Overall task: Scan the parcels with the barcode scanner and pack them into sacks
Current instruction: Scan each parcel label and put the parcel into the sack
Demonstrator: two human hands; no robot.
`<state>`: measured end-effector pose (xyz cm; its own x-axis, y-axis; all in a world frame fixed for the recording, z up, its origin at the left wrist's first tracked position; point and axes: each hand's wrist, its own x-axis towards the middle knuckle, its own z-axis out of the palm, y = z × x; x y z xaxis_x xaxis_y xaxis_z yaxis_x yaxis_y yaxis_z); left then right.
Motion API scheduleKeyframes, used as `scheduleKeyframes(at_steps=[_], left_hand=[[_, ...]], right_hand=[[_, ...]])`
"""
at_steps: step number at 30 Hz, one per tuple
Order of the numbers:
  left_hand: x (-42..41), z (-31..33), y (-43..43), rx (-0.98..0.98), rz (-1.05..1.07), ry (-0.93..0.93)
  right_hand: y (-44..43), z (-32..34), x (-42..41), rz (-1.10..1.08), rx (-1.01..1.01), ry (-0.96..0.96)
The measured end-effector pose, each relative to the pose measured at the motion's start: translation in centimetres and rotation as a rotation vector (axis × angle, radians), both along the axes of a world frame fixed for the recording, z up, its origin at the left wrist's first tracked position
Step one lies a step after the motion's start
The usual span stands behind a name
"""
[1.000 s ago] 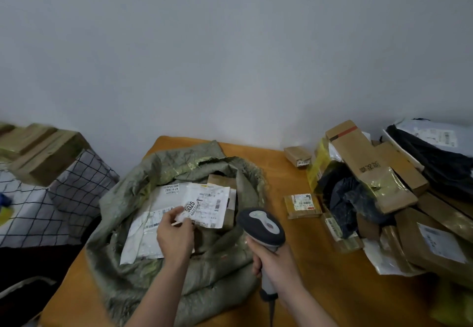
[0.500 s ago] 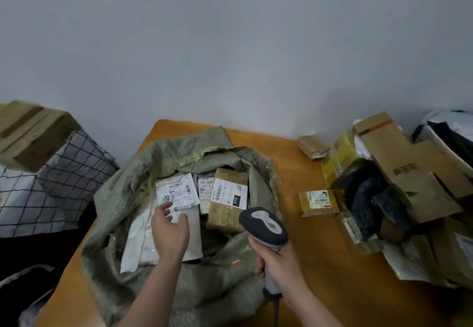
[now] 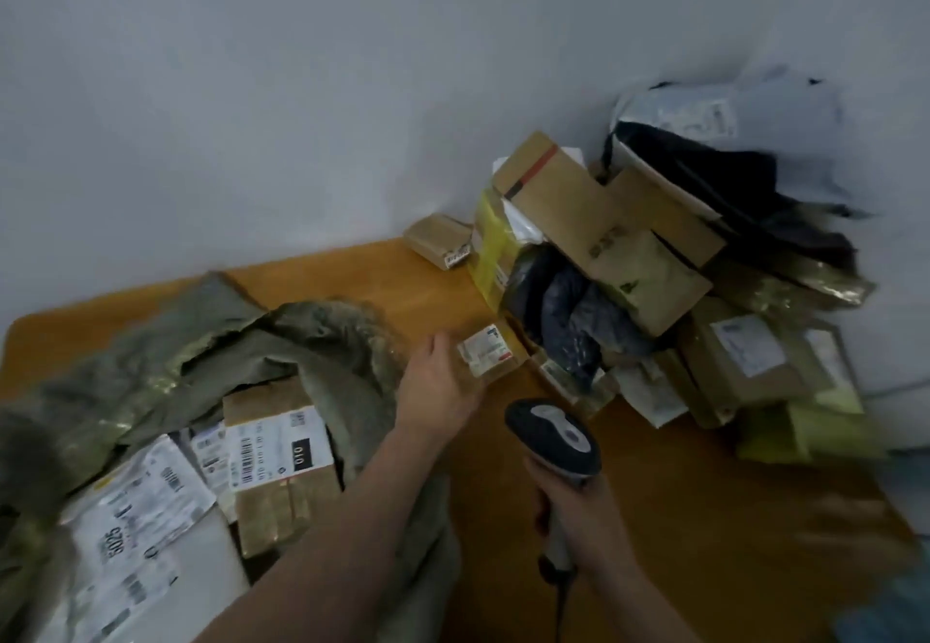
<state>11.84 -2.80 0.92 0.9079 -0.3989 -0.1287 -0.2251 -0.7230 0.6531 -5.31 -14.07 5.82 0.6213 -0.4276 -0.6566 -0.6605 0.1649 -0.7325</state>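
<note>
On the table (image 3: 704,532), against a plain wall, a green sack (image 3: 166,355) lies open at the left and a pile (image 3: 654,270) of parcels stands at the right.

Readable markings:
- Box (image 3: 279,456) in the sack mouth: white label with barcode and "010" in white on a black patch.
- White mailer (image 3: 136,521) beside that box, also in the sack: label with "5025" in large digits; the smaller print is blurred.
- Small box (image 3: 490,353) on the table between sack and pile: white label with red and green marks, text illegible.
- Flat box (image 3: 440,240) near the wall: barcode strip on its end, unreadable.

Left grip (image 3: 443,381): released, fingers extended, thumb spread. The fingertips are at the left edge of the small box; blur prevents confirming contact. The forearm crosses over the sack's right rim.

Right grip (image 3: 578,506): clenched around the handle of the scanner (image 3: 553,433). The scanner head is raised above the table, near the small box and pointing toward it. Its cable hangs below the handle.

The pile holds brown cartons, one (image 3: 548,189) with a red-and-black stripe, a yellow-taped pack (image 3: 490,250), crumpled black bags (image 3: 568,320) and a grey mailer (image 3: 704,109) on top. The small box touches the foot of the pile.
</note>
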Motion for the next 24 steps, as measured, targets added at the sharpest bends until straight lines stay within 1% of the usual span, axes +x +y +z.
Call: scheduleKeyframes(at_steps=[2,6,9,13,15,16,20,24], left_hand=[[0.9,-2.1,-2.5,0.112,-0.069,0.059],[1.8,-5.6,-4.9,0.434,-0.149,0.141],[1.1,-6.6,-5.1,0.485,-0.090,0.181],[-1.0,-6.4,-4.8,0.449,-0.011,0.312],[-2.6,-5.2,-4.4,0.360,0.057,0.340],[-3.5,-4.5,-4.1,0.284,0.096,0.348],[-7.7,-0.7,-3.0,-0.117,0.239,0.351],[-11.1,3.1,-2.1,-0.501,0.377,0.426]], right_hand=[[-1.0,-0.7,-0.7,-0.046,0.023,0.015],[-2.5,-1.1,-1.8,-0.096,0.057,0.019],[-3.4,-1.2,-2.6,-0.091,0.082,0.008],[-4.6,-1.1,-3.4,-0.088,0.113,0.005],[-5.1,-0.9,-3.8,-0.076,0.129,0.003],[-5.4,-0.9,-4.0,-0.072,0.134,-0.001],[-5.8,-0.3,-4.1,-0.100,0.182,-0.062],[-5.3,1.3,-4.2,-0.094,0.225,-0.187]])
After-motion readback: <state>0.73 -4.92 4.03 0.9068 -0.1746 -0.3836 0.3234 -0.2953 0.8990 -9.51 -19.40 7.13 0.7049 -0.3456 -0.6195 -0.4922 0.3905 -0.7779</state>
